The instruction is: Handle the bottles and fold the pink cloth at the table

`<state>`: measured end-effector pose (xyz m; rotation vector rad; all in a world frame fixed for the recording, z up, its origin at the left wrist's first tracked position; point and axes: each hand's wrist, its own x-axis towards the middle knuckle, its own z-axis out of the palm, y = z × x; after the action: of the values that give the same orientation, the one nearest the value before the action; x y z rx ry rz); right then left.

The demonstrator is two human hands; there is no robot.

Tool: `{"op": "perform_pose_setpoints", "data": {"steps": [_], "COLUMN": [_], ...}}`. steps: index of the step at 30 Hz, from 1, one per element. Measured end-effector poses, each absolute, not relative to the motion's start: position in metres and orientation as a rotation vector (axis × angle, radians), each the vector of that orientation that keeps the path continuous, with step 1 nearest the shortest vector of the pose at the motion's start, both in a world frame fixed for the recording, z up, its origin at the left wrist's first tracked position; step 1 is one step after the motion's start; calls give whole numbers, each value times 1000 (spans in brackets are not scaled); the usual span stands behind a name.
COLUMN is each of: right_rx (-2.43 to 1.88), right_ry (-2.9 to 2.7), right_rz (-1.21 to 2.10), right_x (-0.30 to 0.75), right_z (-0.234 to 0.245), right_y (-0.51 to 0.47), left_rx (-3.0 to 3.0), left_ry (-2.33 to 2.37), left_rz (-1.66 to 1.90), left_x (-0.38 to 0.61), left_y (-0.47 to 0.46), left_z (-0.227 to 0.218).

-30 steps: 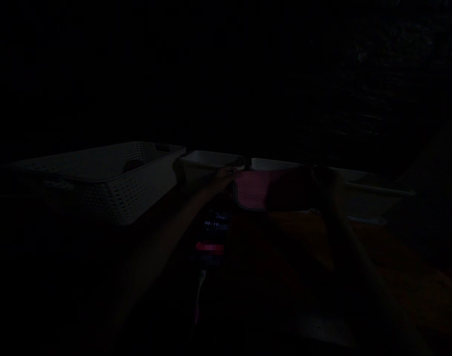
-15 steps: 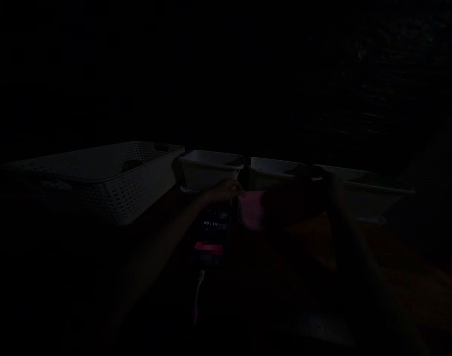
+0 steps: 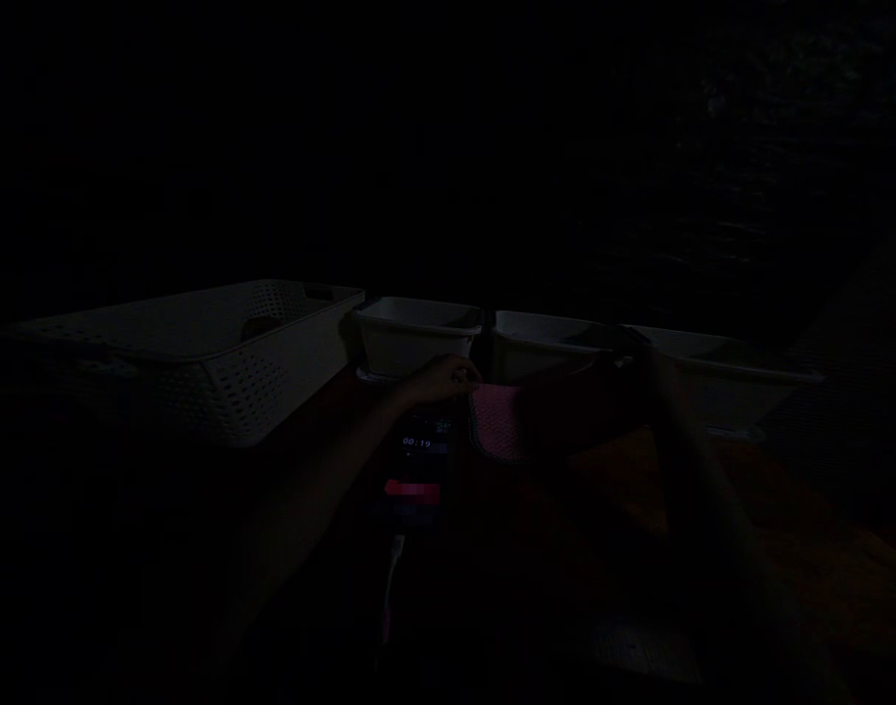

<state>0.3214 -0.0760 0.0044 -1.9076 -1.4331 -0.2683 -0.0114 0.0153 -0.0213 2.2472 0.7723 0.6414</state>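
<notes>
The scene is very dark. My left hand (image 3: 448, 374) pinches the upper left corner of a pink cloth (image 3: 497, 421) with a rounded, dark-stitched edge. At the cloth's far end is my right hand (image 3: 644, 367), closed on it as far as the gloom shows; its separate fingers are hard to make out. Between the two hands the cloth is stretched, and its right part lies in deep shadow. Just below my left hand lies a phone (image 3: 414, 470) with a lit screen that reads 00:19.
A white perforated basket (image 3: 301, 367) stands at the left, with a dark item inside. Beside it a row of white bins runs right: a small bin (image 3: 418, 343), a middle bin (image 3: 521, 357) and a right bin (image 3: 733, 392). A white cable (image 3: 395, 563) leaves the phone on the brownish tabletop (image 3: 807, 548).
The cloth and my hands have shifted only slightly, with the cloth's left edge a touch lower and further left. Both hands stay at the cloth's ends.
</notes>
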Motion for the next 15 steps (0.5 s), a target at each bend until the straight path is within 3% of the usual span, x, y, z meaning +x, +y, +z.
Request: {"op": "perform_pose_setpoints", "data": {"steps": [15], "right_rx": [-1841], "right_ry": [-1399], "right_rz": [-324], "right_x": [315], "right_z": [2], "right_y": [-79], "left_rx": [2296], "left_ry": [771], "left_rz": [704], "left_x": [-11], "left_y": [21], "left_z": [-23]}}
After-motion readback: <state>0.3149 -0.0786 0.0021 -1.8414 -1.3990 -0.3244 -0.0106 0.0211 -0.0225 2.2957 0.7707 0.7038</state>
